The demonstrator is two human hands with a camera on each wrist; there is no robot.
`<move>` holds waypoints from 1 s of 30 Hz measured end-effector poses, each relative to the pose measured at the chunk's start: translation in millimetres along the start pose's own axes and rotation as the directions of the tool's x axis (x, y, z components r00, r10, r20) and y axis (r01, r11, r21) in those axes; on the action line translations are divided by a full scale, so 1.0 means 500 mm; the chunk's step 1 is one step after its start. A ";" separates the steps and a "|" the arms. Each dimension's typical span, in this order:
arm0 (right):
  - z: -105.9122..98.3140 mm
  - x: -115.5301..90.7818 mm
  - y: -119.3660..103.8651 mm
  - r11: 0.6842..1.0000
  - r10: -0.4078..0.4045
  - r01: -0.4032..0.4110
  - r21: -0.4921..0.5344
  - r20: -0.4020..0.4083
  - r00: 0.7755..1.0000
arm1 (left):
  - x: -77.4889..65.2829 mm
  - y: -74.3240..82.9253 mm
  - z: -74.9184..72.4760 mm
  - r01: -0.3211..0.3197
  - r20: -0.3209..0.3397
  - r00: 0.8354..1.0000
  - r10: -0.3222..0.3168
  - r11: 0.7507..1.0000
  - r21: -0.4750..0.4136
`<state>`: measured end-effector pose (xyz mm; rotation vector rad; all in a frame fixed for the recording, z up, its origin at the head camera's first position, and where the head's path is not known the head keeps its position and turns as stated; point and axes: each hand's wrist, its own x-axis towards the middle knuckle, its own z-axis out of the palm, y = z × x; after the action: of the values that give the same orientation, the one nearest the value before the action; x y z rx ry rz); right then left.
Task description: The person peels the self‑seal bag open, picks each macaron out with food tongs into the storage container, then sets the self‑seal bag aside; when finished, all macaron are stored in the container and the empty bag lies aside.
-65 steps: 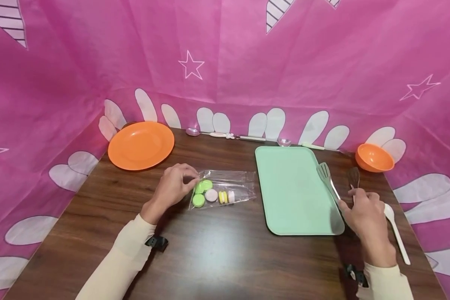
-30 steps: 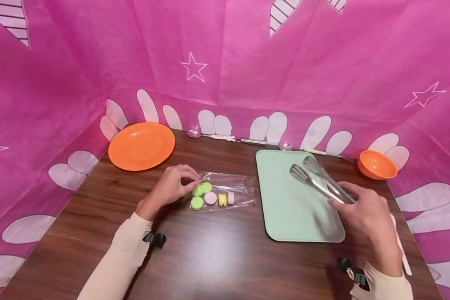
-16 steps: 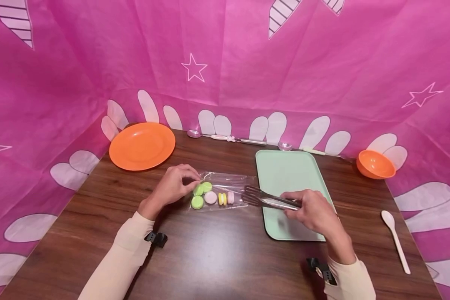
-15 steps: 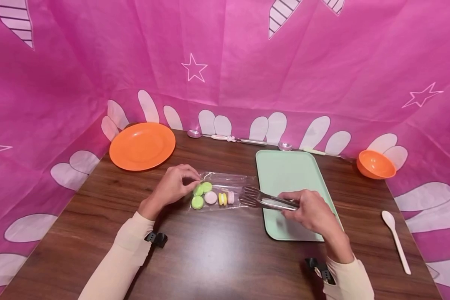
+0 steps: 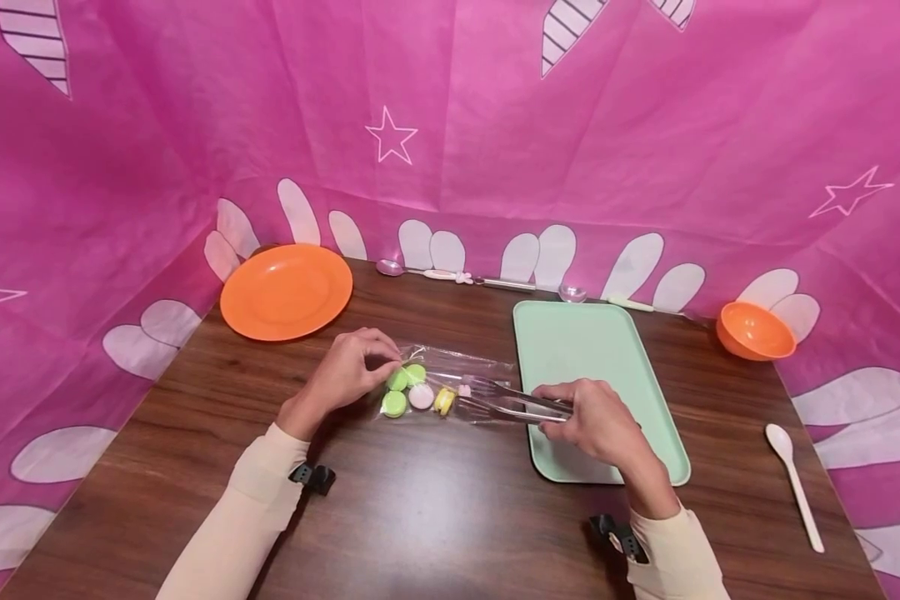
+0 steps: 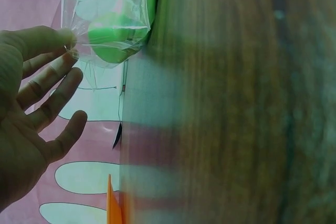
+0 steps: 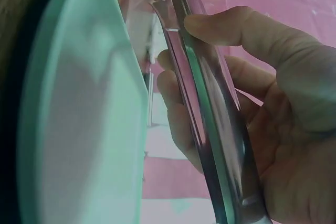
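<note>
My left hand (image 5: 348, 375) pinches the near-left corner of a clear plastic bag (image 5: 461, 360) between thumb and forefinger; the other fingers are spread in the left wrist view. Several toy macarons lie in the bag: green ones (image 5: 393, 404), a pale pink one lying flat (image 5: 421, 396), a yellow one (image 5: 444, 402) and a second pink one (image 5: 464, 390). With my right hand (image 5: 596, 421) I grip metal tongs (image 5: 521, 402) by their arms, thumb on one side, fingers on the other. The slotted tong heads are parted at the bag's right end, around the second pink macaron.
A mint-green tray (image 5: 585, 346) lies beneath the right hand. An orange plate (image 5: 285, 292) stands back left, an orange bowl (image 5: 755, 332) back right. A white spoon (image 5: 795, 483) lies at the right. More utensils, including a pink-handled spoon (image 5: 442, 274), line the back edge.
My right hand has picked up the tongs from right of the tray and carried them left to the bag. The yellow macaron has tilted slightly. My left hand has stayed at the bag's corner.
</note>
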<state>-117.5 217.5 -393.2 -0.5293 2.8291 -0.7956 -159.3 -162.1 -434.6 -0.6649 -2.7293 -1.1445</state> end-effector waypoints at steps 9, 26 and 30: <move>-0.064 -0.015 0.064 0.989 0.144 -0.141 0.033 -0.107 0.984 | -0.003 -0.001 -0.004 0.007 -0.001 1.000 -0.007 1.000 0.001; -0.049 -0.001 0.130 0.921 0.381 -0.388 0.041 -0.310 0.871 | 0.000 0.006 0.000 0.015 0.013 1.000 -0.015 1.000 0.001; -0.079 -0.024 0.103 0.953 0.291 -0.301 0.013 -0.308 0.906 | 0.002 0.007 0.000 0.011 0.015 1.000 -0.012 1.000 0.005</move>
<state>-131.2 281.9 -386.5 0.0341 3.0993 -0.8304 -158.8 -159.5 -432.2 -0.6605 -2.7506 -1.1400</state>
